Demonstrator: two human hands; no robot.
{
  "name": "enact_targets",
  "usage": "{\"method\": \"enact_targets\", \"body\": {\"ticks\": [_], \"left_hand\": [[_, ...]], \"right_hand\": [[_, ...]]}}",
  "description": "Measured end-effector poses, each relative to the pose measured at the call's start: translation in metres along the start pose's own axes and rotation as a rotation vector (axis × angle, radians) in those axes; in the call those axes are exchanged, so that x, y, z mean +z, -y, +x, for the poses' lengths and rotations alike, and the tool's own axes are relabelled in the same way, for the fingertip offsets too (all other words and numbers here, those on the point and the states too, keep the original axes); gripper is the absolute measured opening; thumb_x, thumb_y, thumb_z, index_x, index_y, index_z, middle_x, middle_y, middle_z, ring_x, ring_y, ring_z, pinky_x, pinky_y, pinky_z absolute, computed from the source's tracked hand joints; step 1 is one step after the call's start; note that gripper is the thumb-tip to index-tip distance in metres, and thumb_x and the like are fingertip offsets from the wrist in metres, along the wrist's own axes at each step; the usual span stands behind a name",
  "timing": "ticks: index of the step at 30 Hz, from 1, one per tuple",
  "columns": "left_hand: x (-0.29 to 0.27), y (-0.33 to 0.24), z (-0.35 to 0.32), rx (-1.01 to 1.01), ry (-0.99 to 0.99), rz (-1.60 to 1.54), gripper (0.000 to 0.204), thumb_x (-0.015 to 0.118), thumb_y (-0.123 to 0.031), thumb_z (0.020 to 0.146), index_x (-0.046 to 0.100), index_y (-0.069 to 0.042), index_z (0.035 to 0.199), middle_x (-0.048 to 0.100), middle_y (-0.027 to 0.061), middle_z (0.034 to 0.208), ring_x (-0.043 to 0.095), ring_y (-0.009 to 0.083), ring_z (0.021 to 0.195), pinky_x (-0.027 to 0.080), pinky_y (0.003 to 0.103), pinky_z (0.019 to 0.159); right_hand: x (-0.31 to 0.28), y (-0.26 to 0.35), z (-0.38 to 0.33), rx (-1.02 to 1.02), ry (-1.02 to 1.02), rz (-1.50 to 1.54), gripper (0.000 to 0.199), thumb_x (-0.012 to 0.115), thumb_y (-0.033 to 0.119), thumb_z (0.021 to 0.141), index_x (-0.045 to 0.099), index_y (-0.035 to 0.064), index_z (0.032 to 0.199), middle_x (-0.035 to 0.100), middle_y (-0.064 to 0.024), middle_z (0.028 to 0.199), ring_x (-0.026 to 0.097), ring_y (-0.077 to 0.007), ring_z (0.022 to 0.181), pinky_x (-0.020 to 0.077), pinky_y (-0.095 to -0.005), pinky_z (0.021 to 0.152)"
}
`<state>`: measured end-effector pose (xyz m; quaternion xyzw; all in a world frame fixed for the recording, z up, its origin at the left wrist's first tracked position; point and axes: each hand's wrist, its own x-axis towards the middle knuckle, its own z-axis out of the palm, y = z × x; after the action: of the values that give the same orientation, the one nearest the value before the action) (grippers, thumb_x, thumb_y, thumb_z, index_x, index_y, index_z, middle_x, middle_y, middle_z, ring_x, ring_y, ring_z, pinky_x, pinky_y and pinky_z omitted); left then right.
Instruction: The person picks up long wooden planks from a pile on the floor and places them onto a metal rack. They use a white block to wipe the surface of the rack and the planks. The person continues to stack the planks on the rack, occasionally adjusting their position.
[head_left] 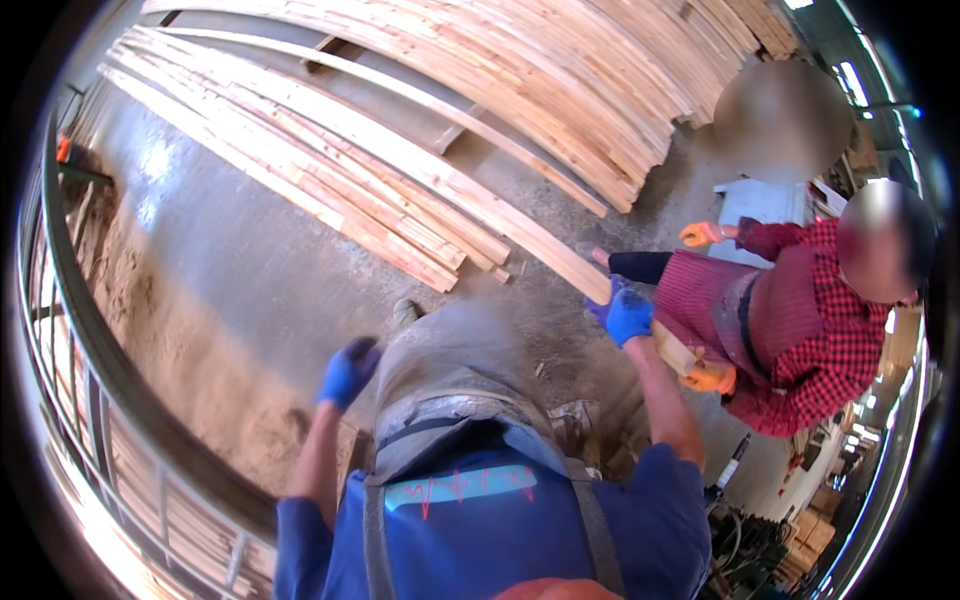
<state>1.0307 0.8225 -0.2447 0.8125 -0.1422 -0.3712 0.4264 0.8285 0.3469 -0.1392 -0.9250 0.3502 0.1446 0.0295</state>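
**Plank: long, stiff, gripped at the near end**

The plank is a long pale board running from the far left of the concrete floor down to my right hand. Its far part rests across the low stack of similar boards; its near end is lifted off the floor.

My right hand, in a blue glove, is wrapped around the plank close to its near end, fingers closed over the top edge. A co-worker's orange-gloved hand is on the very end just beyond mine. My left hand, also blue-gloved, hangs by my leg with fingers loosely curled and nothing in it.

I judge the plank rigid and fairly heavy for its length, with most of its weight far out from my grip, so one hand at the end gives poor leverage. The sawn faces look rough and dry, not slippery; gloves should bite well, and splinters are the likelier nuisance. A second grip further along would steady it.
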Motion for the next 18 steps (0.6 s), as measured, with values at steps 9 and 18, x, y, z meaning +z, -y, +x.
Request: {"method": "enact_targets", "body": {"ticks": [9,18], "left_hand": [[0.183,-0.107,0.121,-0.429,0.151,-1.126,0.046,0.045,-0.046,0.103,0.054,-0.008,0.126,0.067,0.0056,0.111,0.068,0.0192,0.098,0.054,0.033,0.081],[0.31,-0.09,0.123,-0.469,0.193,-1.346,0.037,0.057,-0.044,0.099,0.06,-0.013,0.118,0.066,0.0025,0.106,0.066,0.0178,0.094,0.055,0.036,0.087]], "right_hand": [[0.12,0.09,0.048,-0.416,0.201,0.563,0.064,0.067,0.05,0.086,0.053,0.0036,0.127,0.066,-0.0279,0.108,0.067,-0.0421,0.093,0.0543,-0.0481,0.077],[0.095,0.062,0.118,-0.319,0.554,0.77,0.055,0.062,0.041,0.092,0.053,0.0013,0.129,0.066,-0.0304,0.107,0.066,-0.0444,0.099,0.0526,-0.0489,0.086]]}}
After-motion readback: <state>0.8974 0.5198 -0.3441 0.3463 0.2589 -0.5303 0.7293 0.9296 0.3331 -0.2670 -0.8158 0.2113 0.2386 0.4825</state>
